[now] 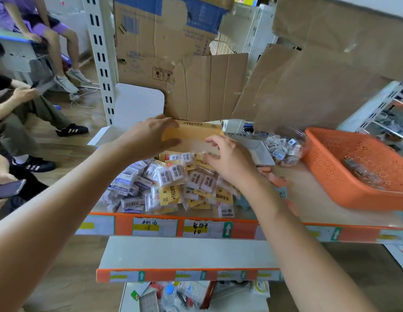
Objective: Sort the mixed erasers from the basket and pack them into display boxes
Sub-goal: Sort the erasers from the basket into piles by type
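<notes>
At the far side of the shelf point(308, 199), your left grip point(151, 136) clamps the yellow box point(196, 135), which lies long left to right. The eraser pile point(173, 181) sits just near of it, under your right grip point(229, 163); whether that one pinches anything I cannot tell.

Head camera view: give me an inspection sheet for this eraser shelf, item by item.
Surface: shelf with orange labelled edge.
Job's things: eraser pile; yellow display box; orange basket holding few wrapped pieces.
Clutter: open white box; bag of small erasers.
Grippers: left hand grips the box lid; right hand at its flap, grip unclear.
Cables: white cable on floor, left.
Surroundings: cardboard sheets behind; seated people left.
</notes>
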{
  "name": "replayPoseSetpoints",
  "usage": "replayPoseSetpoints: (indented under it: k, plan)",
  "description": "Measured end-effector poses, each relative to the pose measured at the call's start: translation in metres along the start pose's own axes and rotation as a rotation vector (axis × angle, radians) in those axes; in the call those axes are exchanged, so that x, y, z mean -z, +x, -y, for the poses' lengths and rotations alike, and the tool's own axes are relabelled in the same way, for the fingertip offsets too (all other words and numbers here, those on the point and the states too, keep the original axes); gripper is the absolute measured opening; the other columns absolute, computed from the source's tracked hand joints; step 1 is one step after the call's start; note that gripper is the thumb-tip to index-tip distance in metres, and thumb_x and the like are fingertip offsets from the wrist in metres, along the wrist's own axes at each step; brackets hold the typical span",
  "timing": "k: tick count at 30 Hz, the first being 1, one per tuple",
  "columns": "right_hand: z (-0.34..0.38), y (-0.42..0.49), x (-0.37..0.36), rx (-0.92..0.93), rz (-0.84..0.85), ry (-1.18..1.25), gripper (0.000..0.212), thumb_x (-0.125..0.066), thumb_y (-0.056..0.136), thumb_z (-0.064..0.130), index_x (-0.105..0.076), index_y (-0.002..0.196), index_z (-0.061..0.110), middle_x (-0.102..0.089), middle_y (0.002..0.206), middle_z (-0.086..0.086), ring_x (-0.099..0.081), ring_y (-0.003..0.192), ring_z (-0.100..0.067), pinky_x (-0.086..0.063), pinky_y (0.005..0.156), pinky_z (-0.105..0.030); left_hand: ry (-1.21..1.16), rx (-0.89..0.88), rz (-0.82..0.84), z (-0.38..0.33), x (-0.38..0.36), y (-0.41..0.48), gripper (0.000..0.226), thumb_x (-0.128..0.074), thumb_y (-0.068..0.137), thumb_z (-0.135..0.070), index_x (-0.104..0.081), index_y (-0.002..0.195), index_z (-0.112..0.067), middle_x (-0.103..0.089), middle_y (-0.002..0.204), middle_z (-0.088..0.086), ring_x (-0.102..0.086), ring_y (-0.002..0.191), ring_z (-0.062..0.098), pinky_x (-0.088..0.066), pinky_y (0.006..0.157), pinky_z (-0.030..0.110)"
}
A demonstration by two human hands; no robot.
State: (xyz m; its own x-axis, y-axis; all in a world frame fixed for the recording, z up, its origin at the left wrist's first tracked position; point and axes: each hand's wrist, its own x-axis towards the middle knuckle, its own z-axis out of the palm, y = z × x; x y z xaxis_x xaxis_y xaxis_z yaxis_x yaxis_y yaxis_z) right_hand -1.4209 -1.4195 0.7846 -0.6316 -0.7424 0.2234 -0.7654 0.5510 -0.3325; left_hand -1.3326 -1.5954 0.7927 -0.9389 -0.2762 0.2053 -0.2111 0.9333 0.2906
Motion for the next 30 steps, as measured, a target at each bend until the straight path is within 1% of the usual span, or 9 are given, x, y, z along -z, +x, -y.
replayPoseSetpoints:
  k: [2, 6, 9, 12, 15, 20, 24, 28, 30]
  plan:
    - [-0.013, -0.002, 0.007, -0.009, 0.01, -0.034, 0.045, -0.055, 0.093, 0.033, -0.047, 0.135, 0.019, -0.052, 0.134, -0.002, -0.053, 0.114, -0.02, -0.043, 0.083, -0.027, -0.016, -0.019, 0.013, -0.009, -0.004, 0.006, 0.047, -0.052, 0.09, -0.039, -0.047, 0.13, -0.016, -0.049, 0.13, 0.006, -0.052, 0.109, 0.025, -0.043, 0.091, 0.036]
    - [-0.04, -0.009, 0.02, -0.038, 0.02, -0.089, 0.047, -0.054, 0.093, 0.033, -0.044, 0.137, 0.021, -0.048, 0.136, -0.001, -0.05, 0.118, -0.021, -0.042, 0.084, -0.029, -0.039, -0.062, 0.035, -0.032, -0.015, 0.02, 0.055, -0.054, 0.089, -0.039, -0.039, 0.136, -0.014, -0.048, 0.134, 0.007, -0.05, 0.115, 0.025, -0.042, 0.094, 0.037]
    - [-0.063, -0.017, 0.029, -0.072, 0.019, -0.119, 0.049, -0.054, 0.093, 0.036, -0.043, 0.138, 0.022, -0.047, 0.138, -0.001, -0.05, 0.119, -0.023, -0.042, 0.09, -0.032, -0.044, -0.077, 0.059, -0.053, -0.025, 0.032, 0.057, -0.054, 0.089, -0.039, -0.037, 0.138, -0.015, -0.047, 0.136, 0.007, -0.048, 0.118, 0.025, -0.042, 0.096, 0.039]
    - [-0.09, -0.022, 0.04, -0.079, -0.007, -0.142, 0.05, -0.055, 0.092, 0.035, -0.044, 0.138, 0.021, -0.048, 0.137, -0.002, -0.048, 0.121, -0.022, -0.038, 0.094, -0.032, -0.034, -0.1, 0.077, -0.079, -0.035, 0.045, 0.058, -0.053, 0.089, -0.041, -0.035, 0.139, -0.016, -0.044, 0.139, 0.005, -0.045, 0.122, 0.024, -0.04, 0.098, 0.039]
    - [-0.12, -0.028, 0.053, -0.08, -0.027, -0.136, 0.049, -0.058, 0.09, 0.031, -0.047, 0.136, 0.02, -0.05, 0.136, -0.003, -0.047, 0.123, -0.021, -0.037, 0.098, -0.032, -0.035, -0.105, 0.091, -0.11, -0.047, 0.06, 0.055, -0.051, 0.09, -0.041, -0.038, 0.138, -0.017, -0.044, 0.138, 0.005, -0.046, 0.12, 0.024, -0.04, 0.096, 0.036]
    - [-0.18, -0.041, 0.081, -0.066, -0.121, -0.054, 0.043, -0.065, 0.084, 0.022, -0.058, 0.125, 0.014, -0.058, 0.128, -0.004, -0.055, 0.116, -0.025, -0.039, 0.097, -0.036, -0.06, -0.072, 0.079, -0.167, -0.071, 0.083, 0.05, -0.051, 0.091, -0.039, -0.043, 0.135, -0.018, -0.044, 0.136, 0.006, -0.045, 0.121, 0.026, -0.036, 0.095, 0.034]
    - [-0.223, -0.05, 0.103, -0.046, -0.136, -0.047, 0.041, -0.065, 0.085, 0.021, -0.059, 0.124, 0.014, -0.059, 0.122, -0.007, -0.055, 0.114, -0.027, -0.038, 0.093, -0.034, -0.102, -0.068, 0.026, -0.205, -0.088, 0.098, 0.05, -0.054, 0.089, -0.038, -0.048, 0.131, -0.012, -0.048, 0.132, 0.009, -0.046, 0.121, 0.029, -0.039, 0.098, 0.043]
    - [-0.253, -0.057, 0.116, -0.039, -0.136, -0.03, 0.038, -0.062, 0.086, 0.02, -0.059, 0.123, 0.013, -0.059, 0.121, -0.009, -0.055, 0.112, -0.028, -0.039, 0.093, -0.035, -0.109, -0.086, -0.024, -0.234, -0.1, 0.108, 0.049, -0.054, 0.089, -0.038, -0.048, 0.13, -0.012, -0.048, 0.133, 0.008, -0.048, 0.119, 0.028, -0.038, 0.096, 0.037]
    - [-0.264, -0.06, 0.122, -0.048, -0.121, -0.03, 0.037, -0.061, 0.087, 0.02, -0.057, 0.124, 0.014, -0.058, 0.122, -0.007, -0.054, 0.114, -0.027, -0.039, 0.094, -0.035, -0.132, -0.096, -0.032, -0.245, -0.104, 0.113, 0.048, -0.055, 0.089, -0.037, -0.049, 0.13, -0.013, -0.049, 0.132, 0.008, -0.048, 0.119, 0.028, -0.039, 0.096, 0.038]
